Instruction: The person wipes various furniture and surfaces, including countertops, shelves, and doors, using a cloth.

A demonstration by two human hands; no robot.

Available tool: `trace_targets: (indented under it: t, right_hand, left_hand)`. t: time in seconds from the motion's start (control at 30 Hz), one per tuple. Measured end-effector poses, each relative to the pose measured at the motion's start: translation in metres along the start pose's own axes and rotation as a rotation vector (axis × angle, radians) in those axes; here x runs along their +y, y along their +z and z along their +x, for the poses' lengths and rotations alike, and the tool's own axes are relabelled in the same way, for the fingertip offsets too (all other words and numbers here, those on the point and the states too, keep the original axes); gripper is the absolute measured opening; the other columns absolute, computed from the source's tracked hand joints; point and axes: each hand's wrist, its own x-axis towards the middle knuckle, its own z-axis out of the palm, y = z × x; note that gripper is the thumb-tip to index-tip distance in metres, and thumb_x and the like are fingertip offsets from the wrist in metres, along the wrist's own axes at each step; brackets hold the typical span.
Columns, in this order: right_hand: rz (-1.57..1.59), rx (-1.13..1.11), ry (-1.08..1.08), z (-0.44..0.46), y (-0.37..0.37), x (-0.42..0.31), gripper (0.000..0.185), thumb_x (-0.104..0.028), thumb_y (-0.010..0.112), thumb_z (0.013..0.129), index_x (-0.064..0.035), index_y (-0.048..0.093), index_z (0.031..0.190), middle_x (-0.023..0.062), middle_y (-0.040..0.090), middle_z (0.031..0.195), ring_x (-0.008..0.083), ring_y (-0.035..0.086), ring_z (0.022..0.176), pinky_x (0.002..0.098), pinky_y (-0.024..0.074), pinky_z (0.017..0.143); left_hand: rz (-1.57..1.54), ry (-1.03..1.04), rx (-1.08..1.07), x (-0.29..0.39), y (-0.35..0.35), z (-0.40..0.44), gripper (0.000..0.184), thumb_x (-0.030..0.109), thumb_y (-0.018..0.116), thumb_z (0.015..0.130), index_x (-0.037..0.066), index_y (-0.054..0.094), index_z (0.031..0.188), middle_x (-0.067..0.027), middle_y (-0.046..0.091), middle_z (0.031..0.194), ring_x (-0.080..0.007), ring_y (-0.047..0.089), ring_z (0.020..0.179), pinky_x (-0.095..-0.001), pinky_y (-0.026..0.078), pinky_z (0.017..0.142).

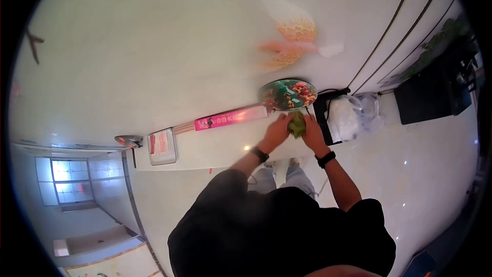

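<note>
A small crumpled green cloth (pixel 295 124) is bunched between my two hands over a narrow white shelf (pixel 233 143). My left hand (pixel 277 131) grips it from the left, with the fingers closed. From the right side my right hand (pixel 312 134) grips it too, its fingertips partly hidden by the folds. Just beyond the cloth stands a round green picture plate (pixel 289 95) with red and orange flowers. A long pink box (pixel 230 117) lies to the left of my left hand, with thin sticks (pixel 184 127) reaching out from its far left end.
Left along the shelf are a shallow tray (pixel 162 146) with pink and white contents and a second decorated plate (pixel 128 141). White plastic bags (pixel 346 118) sit right of my hands. A black box-shaped thing (pixel 434 95) stands farther right. The wall behind carries a painted goldfish (pixel 294 43).
</note>
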Motion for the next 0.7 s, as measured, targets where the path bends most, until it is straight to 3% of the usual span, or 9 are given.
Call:
trace_targets:
  t: [0.03, 0.13, 0.2, 0.33, 0.5, 0.6, 0.63, 0.7]
  right_hand:
    - [0.006, 0.060, -0.047, 0.023, -0.021, -0.030, 0.044, 0.006, 0.061, 0.073, -0.0022, 0.048, 0.113, 0.0221, 0.050, 0.112, 0.0458, 0.052, 0.102, 0.0491, 0.0462, 0.083]
    - [-0.151, 0.178, -0.224, 0.078, -0.062, -0.100, 0.047, 0.007, 0.062, 0.071, -0.0046, 0.050, 0.115, 0.0187, 0.050, 0.115, 0.0437, 0.053, 0.104, 0.0485, 0.0489, 0.081]
    - [-0.153, 0.243, -0.340, 0.102, -0.091, -0.156, 0.054, 0.009, 0.064, 0.068, -0.0073, 0.052, 0.119, 0.0161, 0.051, 0.116, 0.0402, 0.054, 0.104, 0.0454, 0.0504, 0.081]
    - [-0.116, 0.503, -0.676, 0.153, -0.093, -0.228, 0.057, 0.013, 0.062, 0.066, -0.0077, 0.055, 0.119, 0.0131, 0.052, 0.116, 0.0362, 0.055, 0.104, 0.0415, 0.0516, 0.079]
    - [-0.081, 0.378, -0.714, 0.201, -0.030, -0.248, 0.052, 0.015, 0.057, 0.067, -0.0042, 0.058, 0.115, 0.0178, 0.053, 0.113, 0.0373, 0.051, 0.109, 0.0417, 0.0457, 0.092]
    - [-0.122, 0.286, -0.819, 0.218, 0.017, -0.248, 0.048, 0.014, 0.056, 0.069, -0.0029, 0.058, 0.114, 0.0172, 0.053, 0.113, 0.0364, 0.051, 0.109, 0.0399, 0.0458, 0.091]
    - [-0.088, 0.235, -0.817, 0.222, 0.030, -0.254, 0.063, 0.017, 0.061, 0.058, -0.0055, 0.058, 0.117, 0.0167, 0.048, 0.116, 0.0380, 0.049, 0.109, 0.0424, 0.0439, 0.092]
    - [-0.073, 0.232, -0.888, 0.230, 0.046, -0.271, 0.062, 0.017, 0.061, 0.058, -0.0051, 0.058, 0.116, 0.0166, 0.048, 0.114, 0.0381, 0.049, 0.109, 0.0428, 0.0440, 0.092]
  left_hand:
    - [0.031, 0.082, 0.106, 0.011, -0.029, 0.011, 0.062, 0.010, 0.066, 0.078, 0.017, 0.047, 0.137, -0.0162, 0.054, 0.121, -0.0395, 0.060, 0.103, -0.0468, 0.052, 0.085]
    - [-0.006, 0.233, 0.329, 0.030, -0.101, 0.037, 0.073, 0.008, 0.070, 0.074, 0.014, 0.043, 0.141, -0.0193, 0.049, 0.129, -0.0415, 0.052, 0.116, -0.0435, 0.049, 0.092]
    - [-0.173, 0.264, 0.421, 0.079, -0.178, 0.026, 0.069, 0.004, 0.068, 0.076, 0.013, 0.044, 0.140, -0.0196, 0.049, 0.130, -0.0414, 0.052, 0.116, -0.0426, 0.049, 0.092]
    - [-0.093, 0.335, 0.678, 0.094, -0.257, 0.026, 0.064, -0.003, 0.063, 0.077, 0.013, 0.047, 0.136, -0.0181, 0.051, 0.129, -0.0413, 0.055, 0.111, -0.0441, 0.051, 0.086]
    - [-0.002, 0.160, 0.878, 0.036, -0.279, 0.023, 0.053, -0.007, 0.058, 0.077, 0.012, 0.053, 0.125, -0.0152, 0.055, 0.121, -0.0415, 0.059, 0.097, -0.0471, 0.051, 0.077]
    - [0.004, -0.054, 0.888, -0.009, -0.280, 0.011, 0.047, -0.006, 0.057, 0.077, 0.012, 0.054, 0.121, -0.0144, 0.055, 0.117, -0.0410, 0.060, 0.094, -0.0475, 0.051, 0.074]
    - [0.008, -0.041, 0.930, -0.022, -0.282, 0.008, 0.046, -0.005, 0.057, 0.077, 0.012, 0.054, 0.120, -0.0144, 0.055, 0.116, -0.0408, 0.060, 0.093, -0.0472, 0.051, 0.074]
    - [0.016, -0.019, 0.999, -0.042, -0.289, -0.001, 0.045, -0.004, 0.058, 0.078, 0.013, 0.054, 0.119, -0.0143, 0.056, 0.114, -0.0404, 0.060, 0.092, -0.0467, 0.051, 0.073]
